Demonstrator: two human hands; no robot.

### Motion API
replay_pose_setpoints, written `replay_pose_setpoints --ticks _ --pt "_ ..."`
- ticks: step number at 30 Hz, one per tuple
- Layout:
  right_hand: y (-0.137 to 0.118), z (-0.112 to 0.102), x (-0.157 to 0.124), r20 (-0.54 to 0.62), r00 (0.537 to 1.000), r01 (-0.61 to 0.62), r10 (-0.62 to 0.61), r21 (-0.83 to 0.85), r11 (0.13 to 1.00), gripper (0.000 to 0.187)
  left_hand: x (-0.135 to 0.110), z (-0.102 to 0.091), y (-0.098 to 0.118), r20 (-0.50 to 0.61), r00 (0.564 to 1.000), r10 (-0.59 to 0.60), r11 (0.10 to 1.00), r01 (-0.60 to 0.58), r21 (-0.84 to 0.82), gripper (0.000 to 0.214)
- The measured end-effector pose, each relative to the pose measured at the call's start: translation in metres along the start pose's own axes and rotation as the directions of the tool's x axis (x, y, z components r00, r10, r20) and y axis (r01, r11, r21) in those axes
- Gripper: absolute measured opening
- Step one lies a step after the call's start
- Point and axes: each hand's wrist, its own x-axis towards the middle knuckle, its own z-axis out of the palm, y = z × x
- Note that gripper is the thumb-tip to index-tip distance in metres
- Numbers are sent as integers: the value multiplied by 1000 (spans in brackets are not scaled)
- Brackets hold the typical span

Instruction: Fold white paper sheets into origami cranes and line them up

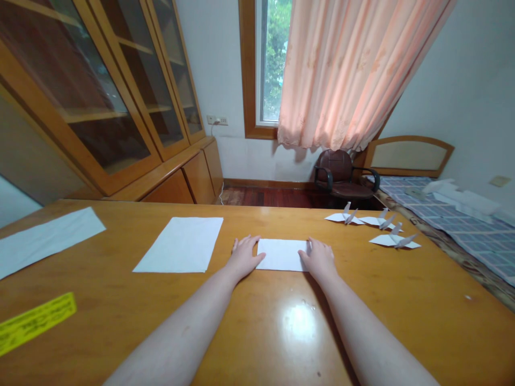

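Note:
A white sheet of paper (281, 254), folded into a rectangle, lies flat on the wooden table in front of me. My left hand (243, 258) holds its left short side, thumb on the edge and fingertips by the far corner. On the opposite short side, my right hand (319, 258) holds the paper with its thumb on top and its fingers around the far right corner. To the left lies a larger white sheet stack (181, 244). Several folded paper cranes, including a near paper crane (396, 239), stand at the table's far right.
Another long white paper (48, 240) lies at the table's left edge, above a yellow label strip (38, 320). Beyond the table (257, 332) are a brown armchair (341, 174), a bed (454, 209), a pink curtain (341, 69) and a glass-door cabinet (156, 150).

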Motion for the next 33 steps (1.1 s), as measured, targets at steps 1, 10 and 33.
replay_pose_setpoints --ticks 1,10,33 --pt "0 -1 0 0 1000 -4 4 -4 1000 54 0 0 0 -6 1000 1 1000 -1 -1 58" --pt "1 -5 -1 -1 991 -130 130 -43 991 65 3 6 -2 -20 999 -32 998 33 56 64" --pt "8 3 3 -66 998 17 -1 244 970 41 -7 1 3 68 964 256 965 -251 -79 63"
